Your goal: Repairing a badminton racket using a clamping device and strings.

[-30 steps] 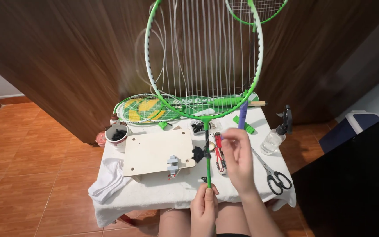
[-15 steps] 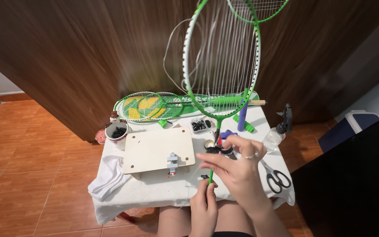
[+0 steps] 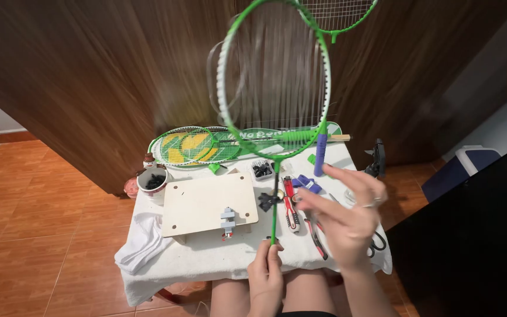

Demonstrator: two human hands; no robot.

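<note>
Two hands work low in the frame: the left hand (image 3: 265, 276) is clamped on the bottom of the racket (image 3: 274, 105) shaft, holding it upright at centre, while the right hand (image 3: 344, 220) hovers apart from it, fingers spread and empty, over the pliers (image 3: 315, 232). Turning the frame cleanly seems to call for a firm low grip and a vertical shaft, clear of the board (image 3: 206, 202) and the spare rackets (image 3: 195, 144) at the table's far edge.

Glossy green racket frame (image 3: 324, 76); matt white tablecloth (image 3: 206, 258); pale wooden board (image 3: 206, 202).
</note>
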